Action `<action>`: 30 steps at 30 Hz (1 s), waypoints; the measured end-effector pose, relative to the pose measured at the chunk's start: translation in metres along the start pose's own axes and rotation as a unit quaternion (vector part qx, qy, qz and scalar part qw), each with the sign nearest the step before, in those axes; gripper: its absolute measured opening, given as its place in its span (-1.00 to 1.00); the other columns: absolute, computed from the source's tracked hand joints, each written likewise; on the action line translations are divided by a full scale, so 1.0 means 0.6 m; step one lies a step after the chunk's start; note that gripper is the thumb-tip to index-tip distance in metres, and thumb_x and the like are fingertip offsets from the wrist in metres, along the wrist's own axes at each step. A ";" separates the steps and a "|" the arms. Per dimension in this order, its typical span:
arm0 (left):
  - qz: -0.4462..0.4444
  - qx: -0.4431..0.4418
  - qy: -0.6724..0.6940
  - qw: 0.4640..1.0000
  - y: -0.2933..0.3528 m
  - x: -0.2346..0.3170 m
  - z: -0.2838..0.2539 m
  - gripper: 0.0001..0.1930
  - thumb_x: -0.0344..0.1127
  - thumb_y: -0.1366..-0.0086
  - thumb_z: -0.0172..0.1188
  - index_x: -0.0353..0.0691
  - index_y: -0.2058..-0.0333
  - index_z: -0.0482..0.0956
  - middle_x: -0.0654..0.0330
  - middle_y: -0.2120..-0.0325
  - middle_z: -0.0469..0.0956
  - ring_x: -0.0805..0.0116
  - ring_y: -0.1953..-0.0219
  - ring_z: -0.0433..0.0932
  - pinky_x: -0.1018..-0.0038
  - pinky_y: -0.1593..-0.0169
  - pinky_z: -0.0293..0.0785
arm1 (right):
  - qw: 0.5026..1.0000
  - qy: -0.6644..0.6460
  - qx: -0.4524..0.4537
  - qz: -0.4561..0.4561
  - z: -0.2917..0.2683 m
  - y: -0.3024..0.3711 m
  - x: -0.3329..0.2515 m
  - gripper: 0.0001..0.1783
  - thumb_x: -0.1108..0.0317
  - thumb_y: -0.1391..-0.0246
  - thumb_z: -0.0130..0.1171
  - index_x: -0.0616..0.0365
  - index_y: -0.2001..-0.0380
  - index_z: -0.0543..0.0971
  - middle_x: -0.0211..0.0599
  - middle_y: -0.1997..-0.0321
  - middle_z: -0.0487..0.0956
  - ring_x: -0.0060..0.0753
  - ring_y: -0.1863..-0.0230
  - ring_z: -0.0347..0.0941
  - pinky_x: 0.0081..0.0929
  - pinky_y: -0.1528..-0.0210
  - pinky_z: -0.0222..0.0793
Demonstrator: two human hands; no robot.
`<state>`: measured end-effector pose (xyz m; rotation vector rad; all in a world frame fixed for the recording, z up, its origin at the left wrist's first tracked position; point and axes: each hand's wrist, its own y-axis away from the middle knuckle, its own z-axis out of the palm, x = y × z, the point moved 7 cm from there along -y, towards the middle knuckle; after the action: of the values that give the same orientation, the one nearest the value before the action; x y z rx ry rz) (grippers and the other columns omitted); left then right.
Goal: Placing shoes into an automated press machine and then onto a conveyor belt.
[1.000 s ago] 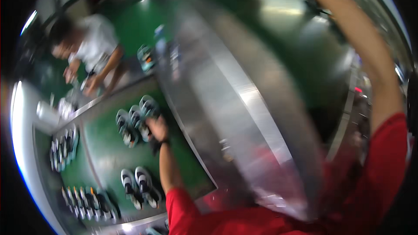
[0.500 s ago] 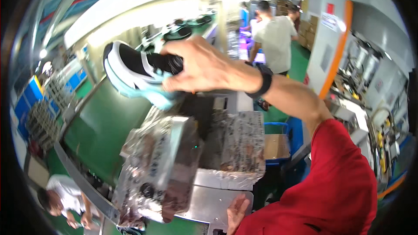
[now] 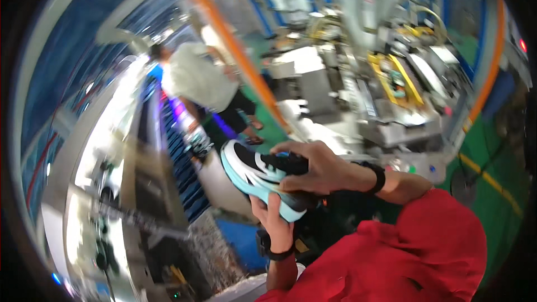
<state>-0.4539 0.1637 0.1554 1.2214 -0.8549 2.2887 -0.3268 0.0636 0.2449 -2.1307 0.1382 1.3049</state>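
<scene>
A sports shoe (image 3: 253, 174) with a black and white upper and a light turquoise sole is tilted in front of me, off any surface. My right hand (image 3: 320, 169) is closed around the shoe's dark upper part near its opening, coming from the right. From below, my left hand (image 3: 275, 228) presses its fingers and thumb against the turquoise sole. Both hands are touching the same shoe. A dark band circles each wrist, and the inside of the shoe is partly hidden by my right hand.
Machinery (image 3: 347, 89) with a yellow tray (image 3: 394, 78) stands ahead, to the right, behind an orange post (image 3: 238, 53). To the left runs a blurred conveyor line (image 3: 151, 179). A person in a light shirt (image 3: 198, 78) stands beyond it.
My view has swung right, from the conveyor and wrapped boxes toward the machinery. The shoe, formerly in my right hand alone, is now gripped by my left hand as well.
</scene>
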 end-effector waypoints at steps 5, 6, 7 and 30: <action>-0.175 -0.121 0.007 0.977 -0.050 -0.209 0.263 -0.52 -0.25 -0.41 -0.01 -0.32 -0.23 0.21 0.05 -0.09 0.40 0.22 -0.06 0.47 0.33 -0.10 0.42 | 0.974 -0.129 0.173 0.070 -0.235 0.149 0.202 -0.19 0.33 0.14 0.38 0.19 -0.22 0.29 -0.24 -0.08 0.45 -0.46 -0.09 0.33 -0.47 -0.17 0.26; -0.208 -0.153 -0.029 0.966 -0.052 -0.257 0.314 -0.50 -0.22 -0.42 0.00 -0.31 -0.25 0.20 0.06 -0.10 0.39 0.23 -0.07 0.45 0.34 -0.11 0.41 | 0.959 -0.107 0.249 0.080 -0.289 0.183 0.228 -0.26 0.43 0.16 0.33 0.17 -0.18 0.35 -0.27 -0.05 0.47 -0.46 -0.06 0.35 -0.49 -0.14 0.27; -0.214 -0.181 -0.051 0.958 -0.050 -0.306 0.354 -0.47 -0.19 -0.42 0.00 -0.29 -0.27 0.18 0.08 -0.11 0.39 0.25 -0.09 0.43 0.34 -0.12 0.39 | 0.935 -0.108 0.305 0.147 -0.333 0.217 0.257 -0.30 0.47 0.18 0.31 0.16 -0.14 0.39 -0.29 -0.01 0.48 -0.48 -0.01 0.37 -0.51 -0.10 0.30; -0.435 -0.165 -0.088 0.881 -0.265 -0.953 0.654 -0.61 -0.45 -0.03 0.31 -0.47 0.13 0.53 0.01 0.22 0.62 0.16 0.20 0.62 0.35 0.11 0.53 | 0.716 0.334 0.515 0.334 -0.891 0.393 0.426 -0.38 0.21 0.24 0.34 0.33 0.07 0.50 -0.09 0.19 0.58 -0.31 0.16 0.53 -0.42 0.07 0.43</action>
<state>0.1796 -0.0252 -0.1069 1.3020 -0.5432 1.2735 0.1188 -0.3658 0.0913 -1.3904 1.6445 0.4007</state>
